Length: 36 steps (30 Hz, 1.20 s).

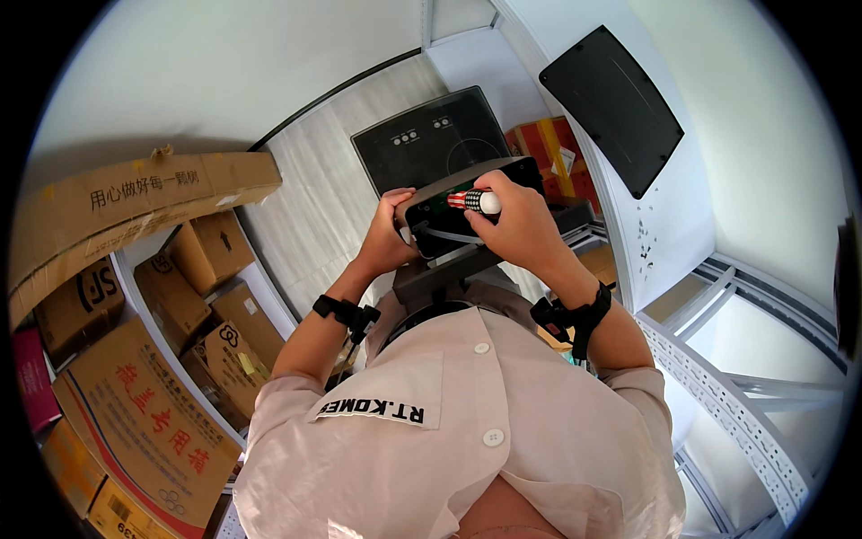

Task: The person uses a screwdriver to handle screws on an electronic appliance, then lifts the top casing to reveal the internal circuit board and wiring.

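Between white shelf [680, 216] and stacked cartons [148, 422]: open casing [435, 225], likely stiff, fairly light, smooth-walled, best held by outer rim, clear of probably fragile green board [441, 204]. Left hand [388, 235] clamped on casing's left end; right hand [519, 220] wrapped around screwdriver-like tool [474, 200], tip hidden. Casing boxy, black inside, pale strip [453, 236] across. Tool's stubby handle red, white and dark-patterned, white at butt.
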Available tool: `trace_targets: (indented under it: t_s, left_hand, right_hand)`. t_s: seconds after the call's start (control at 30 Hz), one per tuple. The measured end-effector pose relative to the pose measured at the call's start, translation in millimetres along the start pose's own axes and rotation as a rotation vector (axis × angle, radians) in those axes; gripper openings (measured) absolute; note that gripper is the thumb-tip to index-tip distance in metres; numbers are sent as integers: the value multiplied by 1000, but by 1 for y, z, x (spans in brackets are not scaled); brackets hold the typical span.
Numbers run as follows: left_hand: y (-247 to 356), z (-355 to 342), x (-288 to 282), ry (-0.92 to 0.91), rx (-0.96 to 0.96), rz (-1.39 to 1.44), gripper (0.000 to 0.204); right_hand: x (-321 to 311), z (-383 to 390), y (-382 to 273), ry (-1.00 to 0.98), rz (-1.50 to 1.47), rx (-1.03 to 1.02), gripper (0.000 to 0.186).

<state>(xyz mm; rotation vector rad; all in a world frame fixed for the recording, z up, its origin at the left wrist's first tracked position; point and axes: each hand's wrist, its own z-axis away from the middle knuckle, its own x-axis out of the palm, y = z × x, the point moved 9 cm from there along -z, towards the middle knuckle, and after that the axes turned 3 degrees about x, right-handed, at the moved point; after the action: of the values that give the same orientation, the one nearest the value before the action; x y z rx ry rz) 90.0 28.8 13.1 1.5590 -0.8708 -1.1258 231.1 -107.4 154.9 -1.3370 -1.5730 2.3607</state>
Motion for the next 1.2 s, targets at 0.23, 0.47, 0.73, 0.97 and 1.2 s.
trace_targets:
  t_s: [0.23, 0.47, 0.73, 0.97, 1.2]
  left_hand:
    - [-9, 2, -1, -6, -4, -46, 102]
    - [1, 0, -1, 12, 1, -10, 86]
    - [-1, 2, 0, -3, -31, 11, 91]
    - [-6, 3, 2, 1, -34, 43, 96]
    - [-3, 3, 2, -6, -52, 32, 97]
  right_hand:
    - [-2, 1, -4, 46, -48, -30, 32]
    - [-2, 1, 2, 61, -56, 0, 32]
    - [-3, 3, 4, 80, -64, -23, 32]
    - [-2, 6, 6, 80, -54, -28, 33]
    - [-3, 8, 7, 77, -40, -24, 35]
